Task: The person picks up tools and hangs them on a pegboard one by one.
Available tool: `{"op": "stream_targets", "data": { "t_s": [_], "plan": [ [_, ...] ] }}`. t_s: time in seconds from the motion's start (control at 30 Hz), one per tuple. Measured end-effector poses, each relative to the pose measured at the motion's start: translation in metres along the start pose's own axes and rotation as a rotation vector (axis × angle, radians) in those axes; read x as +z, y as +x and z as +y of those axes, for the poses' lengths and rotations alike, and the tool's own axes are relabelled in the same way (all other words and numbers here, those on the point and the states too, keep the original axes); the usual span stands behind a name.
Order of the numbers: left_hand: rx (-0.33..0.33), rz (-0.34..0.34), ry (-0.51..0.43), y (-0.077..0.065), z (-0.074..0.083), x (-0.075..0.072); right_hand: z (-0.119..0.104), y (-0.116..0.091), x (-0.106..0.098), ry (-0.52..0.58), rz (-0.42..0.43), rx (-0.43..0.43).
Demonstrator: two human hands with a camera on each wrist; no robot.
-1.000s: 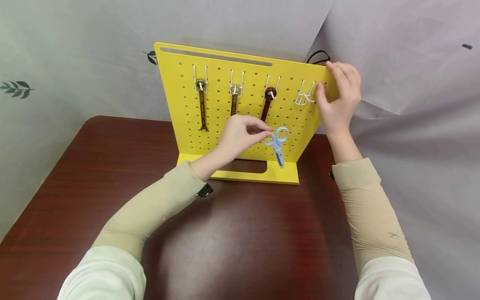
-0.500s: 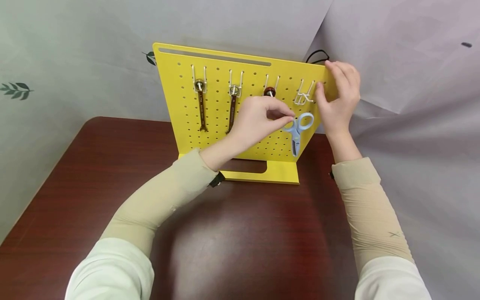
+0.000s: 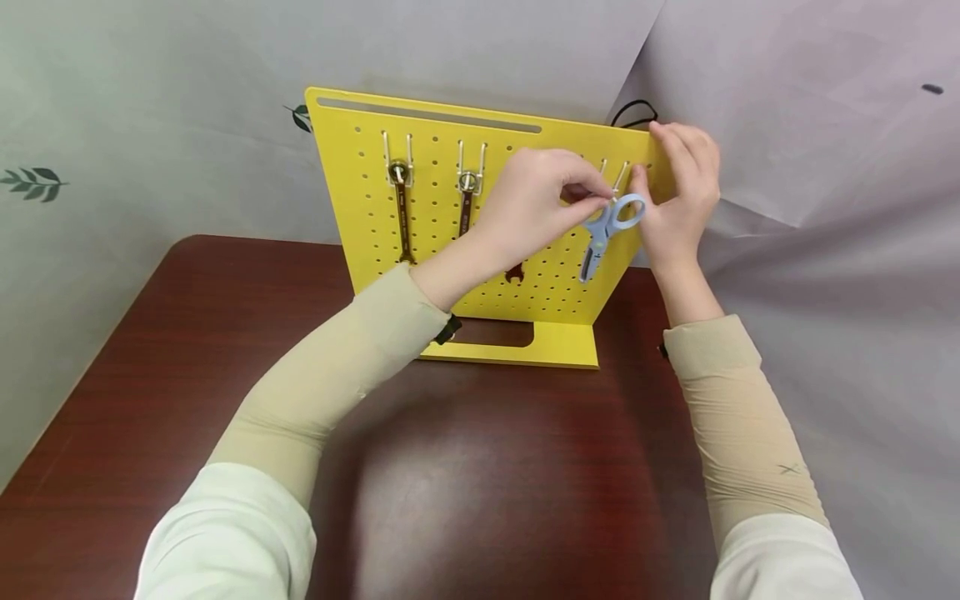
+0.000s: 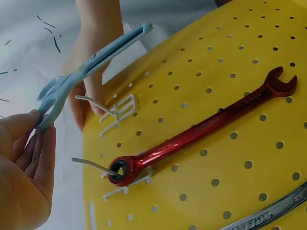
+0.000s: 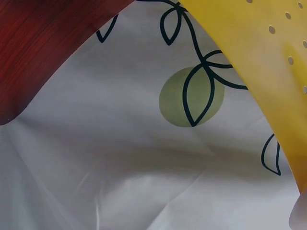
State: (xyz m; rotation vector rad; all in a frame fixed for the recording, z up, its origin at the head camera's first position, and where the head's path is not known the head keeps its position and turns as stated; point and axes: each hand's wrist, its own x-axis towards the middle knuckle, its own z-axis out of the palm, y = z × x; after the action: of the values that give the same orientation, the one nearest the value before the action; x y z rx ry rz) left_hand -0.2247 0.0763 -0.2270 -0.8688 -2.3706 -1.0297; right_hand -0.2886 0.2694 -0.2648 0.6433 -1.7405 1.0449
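Observation:
My left hand (image 3: 543, 196) pinches one finger loop of the light blue scissors (image 3: 597, 237) between thumb and fingers. The scissors' blades point down. In the left wrist view the scissors (image 4: 72, 81) stand out from the yellow pegboard (image 4: 225, 158), close to a bare white hook (image 4: 115, 112). My right hand (image 3: 684, 187) grips the pegboard's upper right edge, its thumb on the front face. Only a sliver of that hand (image 5: 298, 215) shows in the right wrist view. Beside the bare hook, a red wrench (image 4: 201, 127) hangs by its ring end, mostly behind my left hand in the head view.
Two more wrenches hang on hooks to the left, one brown-looking wrench (image 3: 402, 217) and a middle wrench (image 3: 467, 208) partly covered by my arm. The pegboard stands on a dark red table (image 3: 465, 467). A pale patterned cloth (image 3: 825, 208) hangs behind and at right.
My left hand has carried the scissors up and to the right, from low before the board to the rightmost hook. The right hand keeps its hold on the pegboard.

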Motion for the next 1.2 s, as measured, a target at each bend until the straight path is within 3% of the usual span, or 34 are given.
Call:
{"op": "stream_targets", "data": {
  "t_s": [0.2, 0.53, 0.83, 0.97, 1.2],
  "plan": [
    [-0.026, 0.004, 0.006, 0.006, -0.011, 0.004, 0.008, -0.001, 0.000, -0.025, -0.009, 0.002],
    [-0.139, -0.039, 0.058, 0.017, -0.024, 0.010, 0.030, -0.005, -0.001, -0.037, -0.007, -0.013],
    [-0.208, -0.060, 0.102, 0.022, -0.025, 0.010, 0.007, -0.002, -0.002, -0.023, -0.006, 0.006],
    [-0.179, -0.080, 0.184, 0.022, -0.024, 0.013, 0.017, -0.002, -0.001, -0.024, -0.004, -0.006],
    [-0.044, -0.082, 0.352, 0.018, -0.023, 0.020, 0.027, -0.004, -0.003, -0.021, 0.005, -0.031]
  ]
}}
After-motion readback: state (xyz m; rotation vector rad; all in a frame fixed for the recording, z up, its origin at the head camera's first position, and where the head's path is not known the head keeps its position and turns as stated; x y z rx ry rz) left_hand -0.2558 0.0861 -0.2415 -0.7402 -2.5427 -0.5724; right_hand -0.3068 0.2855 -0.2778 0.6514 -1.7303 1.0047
